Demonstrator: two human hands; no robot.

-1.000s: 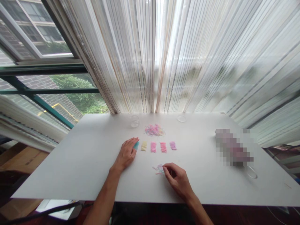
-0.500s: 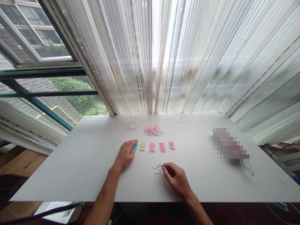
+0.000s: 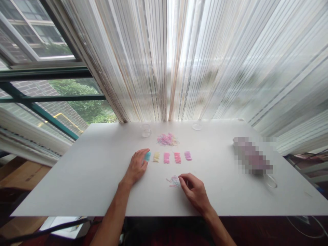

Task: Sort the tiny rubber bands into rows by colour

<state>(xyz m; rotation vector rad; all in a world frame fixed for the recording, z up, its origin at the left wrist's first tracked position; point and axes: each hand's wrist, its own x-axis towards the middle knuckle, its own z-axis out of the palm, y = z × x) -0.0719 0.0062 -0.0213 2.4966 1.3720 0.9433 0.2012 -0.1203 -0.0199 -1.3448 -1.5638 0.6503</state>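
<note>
My left hand (image 3: 137, 163) rests on the table with its fingers stretched out, its fingertips at a small blue bundle (image 3: 147, 156) that they partly cover. To the right of it lie a pale yellow bundle (image 3: 156, 157), a pink bundle (image 3: 166, 158), a coral-pink bundle (image 3: 177, 158) and a purple bundle (image 3: 188, 155), side by side in a row. Nearer to me, my right hand (image 3: 195, 191) has thumb and forefinger pinched together at the edge of a small loose pile of thin pastel pieces (image 3: 174, 181). Whatever is between those fingertips is too small to make out.
Behind the row is a larger mixed heap of thin coloured pieces (image 3: 167, 139). A clear round container (image 3: 146, 131) and a clear lid (image 3: 196, 126) stand near the curtain (image 3: 153, 68). A blurred-out purplish object with a loop (image 3: 271, 181) lies on the white table (image 3: 97, 171) at right.
The whole view has shifted slightly. My right hand's fingertips stay at the loose pile, whose pieces lie a little differently. My left hand keeps its place by the blue bundle.
</note>
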